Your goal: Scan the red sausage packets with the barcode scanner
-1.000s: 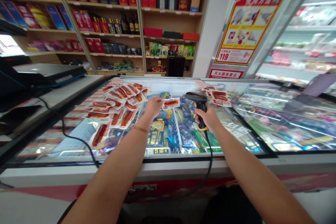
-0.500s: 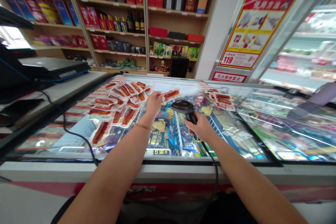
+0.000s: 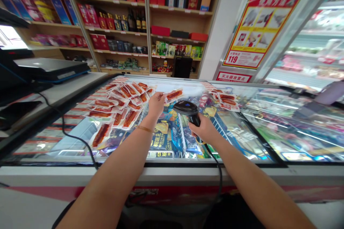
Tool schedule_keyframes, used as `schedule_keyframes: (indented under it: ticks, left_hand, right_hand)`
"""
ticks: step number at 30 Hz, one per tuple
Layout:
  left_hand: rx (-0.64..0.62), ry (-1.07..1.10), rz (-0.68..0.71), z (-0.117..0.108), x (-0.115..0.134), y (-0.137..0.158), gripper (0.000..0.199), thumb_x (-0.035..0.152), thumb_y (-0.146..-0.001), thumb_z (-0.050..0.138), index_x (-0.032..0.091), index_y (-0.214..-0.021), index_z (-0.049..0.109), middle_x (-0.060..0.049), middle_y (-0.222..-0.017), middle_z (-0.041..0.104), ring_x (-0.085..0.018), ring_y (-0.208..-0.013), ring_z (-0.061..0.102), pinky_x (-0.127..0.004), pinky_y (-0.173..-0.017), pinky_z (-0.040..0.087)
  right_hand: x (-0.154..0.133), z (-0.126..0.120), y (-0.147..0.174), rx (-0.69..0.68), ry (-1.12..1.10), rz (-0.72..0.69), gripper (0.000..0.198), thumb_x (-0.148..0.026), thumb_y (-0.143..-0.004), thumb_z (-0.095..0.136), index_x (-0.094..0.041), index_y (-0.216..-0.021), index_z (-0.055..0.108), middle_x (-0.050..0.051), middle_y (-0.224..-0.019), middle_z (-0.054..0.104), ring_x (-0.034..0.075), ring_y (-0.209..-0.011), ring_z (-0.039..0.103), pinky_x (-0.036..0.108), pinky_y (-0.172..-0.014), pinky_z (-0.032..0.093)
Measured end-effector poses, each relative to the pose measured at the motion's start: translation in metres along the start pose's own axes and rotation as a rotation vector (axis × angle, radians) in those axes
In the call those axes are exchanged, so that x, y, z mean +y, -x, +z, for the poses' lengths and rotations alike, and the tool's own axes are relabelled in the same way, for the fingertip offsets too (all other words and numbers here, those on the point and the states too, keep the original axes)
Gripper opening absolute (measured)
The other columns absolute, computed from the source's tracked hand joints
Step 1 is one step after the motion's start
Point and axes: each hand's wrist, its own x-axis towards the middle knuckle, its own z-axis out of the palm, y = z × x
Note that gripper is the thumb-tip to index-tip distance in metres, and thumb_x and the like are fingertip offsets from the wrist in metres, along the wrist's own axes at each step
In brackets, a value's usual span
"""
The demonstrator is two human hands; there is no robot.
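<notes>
Between the fingers of my left hand (image 3: pixel 156 104) is the edge of a vacuum-packed sausage (image 3: pixel 174 95), held over the glass freezer top. My right hand (image 3: pixel 203 127) is wrapped round the handle of a black barcode scanner (image 3: pixel 186 108), whose head points toward that pack. A cable runs down from the scanner's handle. To the left of my left hand, several more sausage packs (image 3: pixel 125 102) lie spread and overlapping on the glass. A smaller group of packs (image 3: pixel 228 100) rests on the glass to the right of the scanner.
Under the glass of the chest freezer (image 3: pixel 185 173) are wire baskets and bagged frozen goods. A flat scale (image 3: pixel 51 67) stands on the counter at left, with a black cable (image 3: pixel 72 136) crossing the glass. Behind are shelves (image 3: pixel 118 32) of boxes and bottles.
Both hands keep their holds, on the sausage pack and the scanner. The whole view has shifted slightly, and a small blue light now shows on top of the scanner.
</notes>
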Motion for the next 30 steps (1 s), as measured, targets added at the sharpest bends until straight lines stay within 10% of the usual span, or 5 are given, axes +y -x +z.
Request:
schedule_keyframes:
  ticks: [11, 17, 23, 30]
  left_hand:
    - [-0.019, 0.106, -0.154, 0.0, 0.001, 0.012, 0.012, 0.027, -0.078, 0.064, 0.016, -0.084, 0.064, -0.001, -0.071, 0.069, -0.016, -0.067, 0.067, -0.027, -0.062, 0.056]
    - [-0.056, 0.1, -0.189, 0.019, 0.014, 0.013, 0.008, 0.024, -0.08, 0.06, 0.016, -0.081, 0.063, -0.001, -0.071, 0.07, -0.017, -0.068, 0.07, -0.03, -0.067, 0.059]
    - [-0.145, 0.054, -0.186, 0.1, 0.041, -0.014, 0.008, 0.022, -0.083, 0.06, 0.016, -0.081, 0.065, -0.002, -0.071, 0.07, -0.016, -0.067, 0.071, -0.026, -0.064, 0.058]
    - [-0.241, -0.072, -0.128, 0.235, 0.06, -0.047, 0.011, 0.021, -0.086, 0.062, 0.013, -0.083, 0.068, -0.004, -0.076, 0.071, -0.016, -0.073, 0.071, -0.024, -0.067, 0.056]
  right_hand:
    - [0.012, -0.011, -0.009, 0.078, -0.098, 0.019, 0.015, -0.027, -0.075, 0.06, -0.022, -0.084, 0.05, -0.007, -0.045, 0.055, 0.014, -0.039, 0.056, 0.024, -0.045, 0.045]
    - [0.029, -0.068, -0.034, 0.192, -0.199, 0.077, 0.013, -0.025, -0.073, 0.061, -0.022, -0.075, 0.049, -0.004, -0.043, 0.057, 0.015, -0.037, 0.055, 0.024, -0.042, 0.045]
    - [0.077, -0.144, -0.05, 0.518, -0.159, 0.085, 0.016, -0.027, -0.07, 0.066, -0.023, -0.075, 0.051, -0.004, -0.043, 0.056, 0.016, -0.035, 0.055, 0.025, -0.039, 0.045]
    - [0.107, -0.169, -0.046, 0.701, -0.286, 0.178, 0.017, -0.026, -0.069, 0.063, -0.024, -0.076, 0.048, -0.005, -0.045, 0.056, 0.017, -0.037, 0.057, 0.026, -0.037, 0.045]
